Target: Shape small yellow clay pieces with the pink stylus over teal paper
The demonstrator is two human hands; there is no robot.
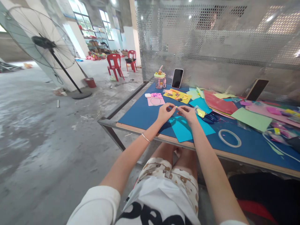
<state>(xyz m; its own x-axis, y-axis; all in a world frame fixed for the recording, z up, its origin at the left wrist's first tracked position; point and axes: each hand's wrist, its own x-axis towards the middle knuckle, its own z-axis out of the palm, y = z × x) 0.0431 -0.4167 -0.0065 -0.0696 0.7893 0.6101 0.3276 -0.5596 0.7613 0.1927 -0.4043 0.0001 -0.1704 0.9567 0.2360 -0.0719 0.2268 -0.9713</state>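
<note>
My left hand (166,112) and my right hand (187,113) almost meet above the blue table, their fingertips pinching a tiny yellow piece (176,107) between them. Beneath them lies a bright blue paper sheet (181,132) with the hands' shadow on it. Just right of my right hand are a small yellow item in clear wrapping (201,113) and dark-handled scissors (211,118). Beyond my hands, a yellow card (185,98) bears small orange and brown pieces. A pink card (152,102) with a clear ring and pink bits is behind my left hand.
A phone (177,78) and a lidded cup (160,82) stand at the back, with another phone (257,89) farther right. Coloured sheets (220,103) and a tape roll (229,138) lie on the right. A perforated metal screen (211,56) rises behind; a fan (44,42) stands left.
</note>
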